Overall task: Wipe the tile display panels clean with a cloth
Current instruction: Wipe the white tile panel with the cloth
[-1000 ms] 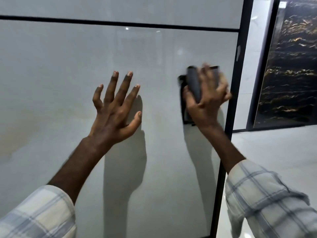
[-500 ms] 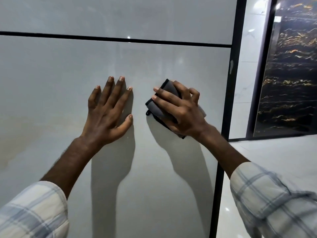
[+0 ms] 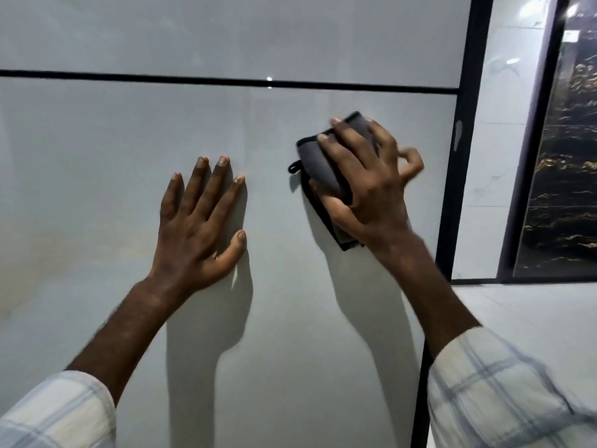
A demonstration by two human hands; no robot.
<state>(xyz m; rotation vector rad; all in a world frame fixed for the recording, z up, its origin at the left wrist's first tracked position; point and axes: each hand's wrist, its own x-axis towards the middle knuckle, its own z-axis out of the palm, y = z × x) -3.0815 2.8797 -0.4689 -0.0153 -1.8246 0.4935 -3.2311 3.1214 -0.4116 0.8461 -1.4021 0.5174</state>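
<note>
- The left hand [image 3: 202,221] lies flat against the pale grey tile panel [image 3: 97,189], fingers straight and slightly spread, thumb out to the side; it holds nothing.
- The right hand [image 3: 365,189] presses a folded dark grey cloth [image 3: 318,160] onto the same panel, just to the right of the left hand and a little higher.
- The first two fingers lie straight across the cloth, and the thumb is tucked against its lower edge, so the cloth is pinned between hand and tile; the outer two fingers are curled and blurred.
- The cloth has a black border, and a small black loop sticks out on the side facing the left hand; a lower corner shows below the right palm.
- Above both hands a thin black joint line [image 3: 226,81] runs across, with another grey panel [image 3: 226,33] over it.
- Right of the right hand stands a black vertical frame edge [image 3: 458,156]; beyond it are a white tile wall [image 3: 491,156] and a black panel with gold veining [image 3: 565,156].
- Both forearms are bare, with checked sleeves [image 3: 504,392] rolled back.
</note>
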